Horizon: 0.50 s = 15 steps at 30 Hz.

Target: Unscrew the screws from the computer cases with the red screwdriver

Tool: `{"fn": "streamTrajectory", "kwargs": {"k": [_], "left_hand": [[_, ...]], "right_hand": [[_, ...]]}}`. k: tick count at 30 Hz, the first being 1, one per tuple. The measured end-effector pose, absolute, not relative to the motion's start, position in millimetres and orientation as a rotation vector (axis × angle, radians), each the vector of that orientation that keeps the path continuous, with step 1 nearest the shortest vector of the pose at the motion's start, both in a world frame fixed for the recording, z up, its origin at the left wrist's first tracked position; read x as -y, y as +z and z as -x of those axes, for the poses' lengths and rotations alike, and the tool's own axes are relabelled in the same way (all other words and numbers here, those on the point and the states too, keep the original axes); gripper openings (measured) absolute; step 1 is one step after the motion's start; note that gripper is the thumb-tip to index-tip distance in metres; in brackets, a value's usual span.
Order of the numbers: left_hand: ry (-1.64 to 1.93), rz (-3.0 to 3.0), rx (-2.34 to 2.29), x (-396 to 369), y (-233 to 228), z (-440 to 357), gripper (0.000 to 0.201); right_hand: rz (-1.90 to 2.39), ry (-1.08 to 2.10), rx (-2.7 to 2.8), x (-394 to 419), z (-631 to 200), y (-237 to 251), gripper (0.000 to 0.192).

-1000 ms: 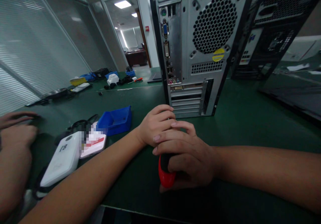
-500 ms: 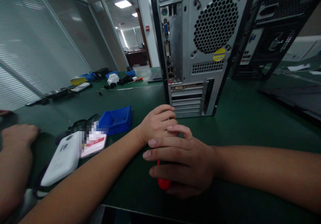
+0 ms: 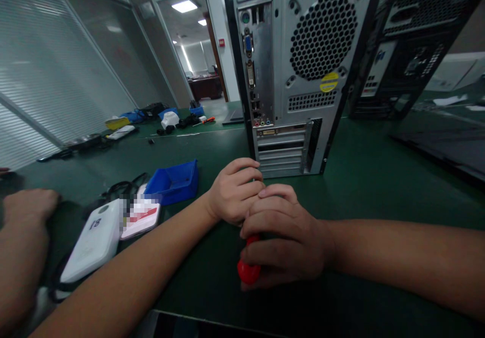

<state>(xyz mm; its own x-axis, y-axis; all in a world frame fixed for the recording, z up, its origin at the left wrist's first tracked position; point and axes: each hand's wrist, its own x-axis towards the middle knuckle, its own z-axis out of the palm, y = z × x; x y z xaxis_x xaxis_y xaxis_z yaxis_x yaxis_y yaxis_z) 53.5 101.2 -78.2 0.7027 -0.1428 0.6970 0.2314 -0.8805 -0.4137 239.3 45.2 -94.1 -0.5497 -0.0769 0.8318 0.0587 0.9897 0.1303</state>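
My right hand (image 3: 286, 239) grips a screwdriver by its red handle (image 3: 248, 271), low over the green table (image 3: 379, 186). My left hand (image 3: 233, 191) is curled just in front of it, touching my right fingers, near the foot of the computer tower (image 3: 299, 70). The screwdriver's shaft and tip are hidden behind my hands. The tower stands upright with its grey rear panel, ports and fan grille facing me.
A blue bin (image 3: 174, 181), a white device (image 3: 93, 239) and a card (image 3: 142, 216) lie to the left. Another person's hand (image 3: 26, 204) rests at the far left. A black open case (image 3: 409, 45) stands at the right. Tools lie at the far table end (image 3: 170, 118).
My right fingers opened around the red handle half a second ago and have closed on it again, turning it. The other person's hand at the far left shifted slightly.
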Motion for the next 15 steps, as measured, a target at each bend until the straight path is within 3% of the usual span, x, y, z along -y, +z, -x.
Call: {"fn": "streamTrajectory", "kwargs": {"k": [9, 15], "left_hand": [[-0.905, 2.477, 0.143, -101.4, -80.6, -53.2, 0.021], [-0.905, 2.492, 0.16, -102.3, -78.9, -50.6, 0.029]], "right_hand": [[-0.216, -0.304, 2.379, -49.4, -237.5, -98.0, 0.048], [-0.218, -0.291, 2.289, -47.6, -235.4, -97.2, 0.03]]}}
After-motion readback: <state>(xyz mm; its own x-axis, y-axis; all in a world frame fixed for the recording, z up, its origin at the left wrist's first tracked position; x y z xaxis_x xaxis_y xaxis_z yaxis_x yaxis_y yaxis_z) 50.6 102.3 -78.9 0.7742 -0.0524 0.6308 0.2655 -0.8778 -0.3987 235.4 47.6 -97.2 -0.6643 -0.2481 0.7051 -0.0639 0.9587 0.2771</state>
